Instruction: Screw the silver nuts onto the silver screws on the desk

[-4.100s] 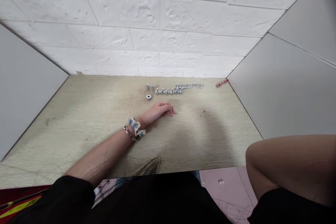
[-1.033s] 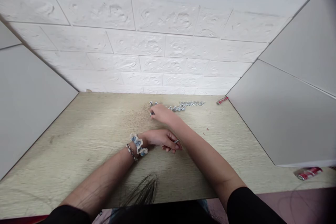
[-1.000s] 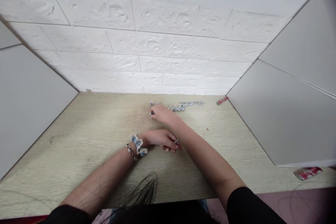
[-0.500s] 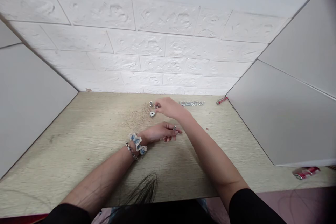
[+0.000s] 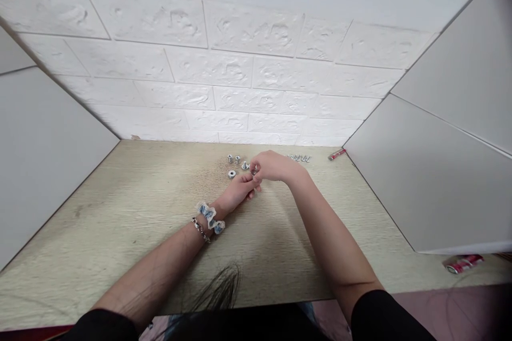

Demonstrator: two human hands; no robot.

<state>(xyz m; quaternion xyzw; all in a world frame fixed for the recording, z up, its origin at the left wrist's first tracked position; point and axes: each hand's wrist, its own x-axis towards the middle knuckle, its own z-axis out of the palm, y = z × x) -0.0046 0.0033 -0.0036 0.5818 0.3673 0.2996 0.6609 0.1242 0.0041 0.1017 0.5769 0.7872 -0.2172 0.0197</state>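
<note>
My left hand (image 5: 240, 189), with its fingers pinched together, meets my right hand (image 5: 272, 166) near the back of the table. What the left fingers hold is hidden. Between my right thumb and forefinger shows a small silver metal fitting (image 5: 254, 171), partly covered. Just left of the fingertips, a silver flanged bolt (image 5: 245, 165) stands with its shank up. Two short threaded inserts, one at the left (image 5: 230, 159) and one beside it (image 5: 237, 160), stand upright behind. In front of them lies a round flanged nut (image 5: 232, 174) with a dark hole.
A row of silver screws (image 5: 300, 158) lies behind my right hand, partly covered by it. Red batteries lie at the right, one by the back corner (image 5: 336, 154) and another near the front (image 5: 464, 264). White brick wall (image 5: 232, 98) and grey side panels enclose the wooden table (image 5: 120, 213).
My left hand has moved up and away toward the fittings; its silver bolt is no longer visible. My right hand has shifted right, uncovering the second insert and the flanged bolt.
</note>
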